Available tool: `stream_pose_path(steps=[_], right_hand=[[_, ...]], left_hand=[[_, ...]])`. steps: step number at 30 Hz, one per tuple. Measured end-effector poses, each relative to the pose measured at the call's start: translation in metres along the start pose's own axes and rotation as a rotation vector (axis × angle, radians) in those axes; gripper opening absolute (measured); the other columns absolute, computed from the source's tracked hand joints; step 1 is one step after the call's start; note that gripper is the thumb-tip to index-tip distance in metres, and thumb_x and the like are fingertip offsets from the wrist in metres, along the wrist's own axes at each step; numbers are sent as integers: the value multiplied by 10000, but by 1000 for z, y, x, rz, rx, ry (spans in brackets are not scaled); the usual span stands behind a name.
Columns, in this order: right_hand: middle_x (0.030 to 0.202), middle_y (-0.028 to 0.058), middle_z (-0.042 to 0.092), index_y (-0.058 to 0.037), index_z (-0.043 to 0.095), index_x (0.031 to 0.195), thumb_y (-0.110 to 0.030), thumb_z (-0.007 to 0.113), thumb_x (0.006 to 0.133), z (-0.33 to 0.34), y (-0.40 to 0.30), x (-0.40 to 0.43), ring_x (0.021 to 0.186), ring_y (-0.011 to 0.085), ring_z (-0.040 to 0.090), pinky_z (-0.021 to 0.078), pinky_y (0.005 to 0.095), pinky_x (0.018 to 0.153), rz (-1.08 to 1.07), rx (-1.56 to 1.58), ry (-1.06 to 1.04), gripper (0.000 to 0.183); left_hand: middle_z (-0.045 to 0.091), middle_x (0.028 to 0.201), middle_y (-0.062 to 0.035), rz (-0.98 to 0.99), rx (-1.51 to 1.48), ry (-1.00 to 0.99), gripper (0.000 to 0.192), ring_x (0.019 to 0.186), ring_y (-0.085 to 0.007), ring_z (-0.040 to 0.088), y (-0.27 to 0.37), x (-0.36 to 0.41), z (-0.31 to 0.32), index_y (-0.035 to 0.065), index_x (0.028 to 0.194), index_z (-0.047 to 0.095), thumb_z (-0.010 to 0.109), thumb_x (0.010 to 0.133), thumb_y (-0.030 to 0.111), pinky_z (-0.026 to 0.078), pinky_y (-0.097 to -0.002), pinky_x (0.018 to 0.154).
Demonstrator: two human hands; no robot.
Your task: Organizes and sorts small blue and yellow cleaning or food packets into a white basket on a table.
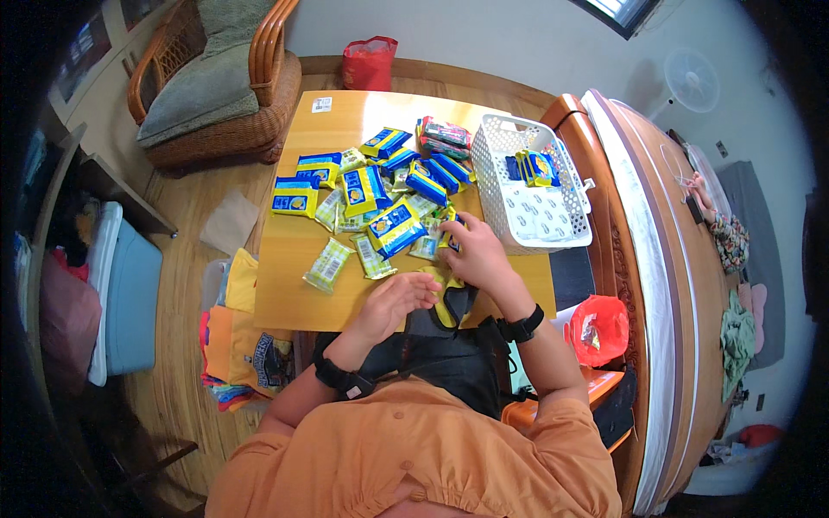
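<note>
Several blue and yellow packets (396, 228) lie in a loose pile on the wooden table (285, 285), mixed with smaller green-checked packets (329, 264). My right hand (480, 254) reaches the near right side of the pile. Its thumb and fingers curve about a partly covered blue and yellow packet (453, 241); whether they grip it is unclear. Nearer the table's front edge, my left hand (396, 303) hovers with nothing in it, fingers loosely extended. Beside it a yellow and dark grey cloth item (447, 304) lies at the edge.
A white perforated basket (487, 152) at the right holds upright blue and yellow packets (536, 168) and white patterned packs (534, 213). Red and dark packets (445, 136) sit beside it. A red bag-lined bin (605, 327) stands right; folded clothes (239, 343) sit left. Another person's arm (719, 226) shows on the bed.
</note>
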State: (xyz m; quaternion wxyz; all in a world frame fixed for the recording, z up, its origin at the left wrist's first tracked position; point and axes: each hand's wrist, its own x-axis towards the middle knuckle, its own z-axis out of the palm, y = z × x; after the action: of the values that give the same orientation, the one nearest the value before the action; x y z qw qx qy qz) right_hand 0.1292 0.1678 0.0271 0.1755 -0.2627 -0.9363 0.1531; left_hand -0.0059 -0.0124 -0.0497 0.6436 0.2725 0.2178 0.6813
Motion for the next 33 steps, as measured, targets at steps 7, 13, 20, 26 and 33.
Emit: stream_pose_path(steps=[7, 13, 20, 26, 33], right_hand=[[1366, 237, 565, -51, 628, 1214, -130, 795, 806, -21, -45, -15, 1265, 398, 556, 459, 435, 1031, -56, 470, 342, 448], [1409, 251, 534, -70, 627, 1210, -197, 842, 761, 7, -80, -51, 1298, 420, 516, 401, 460, 1091, -180, 659, 145, 514], [1433, 230, 521, -27, 574, 1315, -270, 825, 795, -2, -60, -66, 1305, 417, 502, 394, 478, 1089, -92, 396, 309, 626], [1237, 197, 641, -17, 600, 1290, -176, 752, 853, 24, -17, -74, 1147, 368, 607, 475, 437, 986, 190, 153, 277, 489], [1133, 186, 679, -20, 676, 1183, -60, 689, 890, 12, -41, -59, 1061, 351, 644, 508, 401, 922, 144, 437, 453, 295]], left_hand=[[622, 1274, -183, 11, 35, 33, 514, 1133, -283, 623, -1, 2, -1, -30, 1343, 518, 379, 1094, 397, 477, -428, 1018], [603, 1328, -111, 89, -118, 103, 587, 1156, -239, 617, -19, -2, -19, 35, 1408, 484, 417, 1060, 503, 485, -406, 1019], [618, 1291, -158, 145, -173, 186, 405, 1209, -282, 618, -2, 0, -2, 31, 1414, 455, 508, 1052, 205, 490, -426, 1034], [580, 1354, -176, 179, -91, 229, 457, 1256, -301, 586, 3, 8, 11, 41, 1459, 411, 485, 1070, 268, 457, -446, 1067], [519, 1444, -167, 199, -147, 255, 555, 1320, -281, 525, -1, 11, 9, 60, 1517, 365, 317, 1099, 421, 395, -450, 1126]])
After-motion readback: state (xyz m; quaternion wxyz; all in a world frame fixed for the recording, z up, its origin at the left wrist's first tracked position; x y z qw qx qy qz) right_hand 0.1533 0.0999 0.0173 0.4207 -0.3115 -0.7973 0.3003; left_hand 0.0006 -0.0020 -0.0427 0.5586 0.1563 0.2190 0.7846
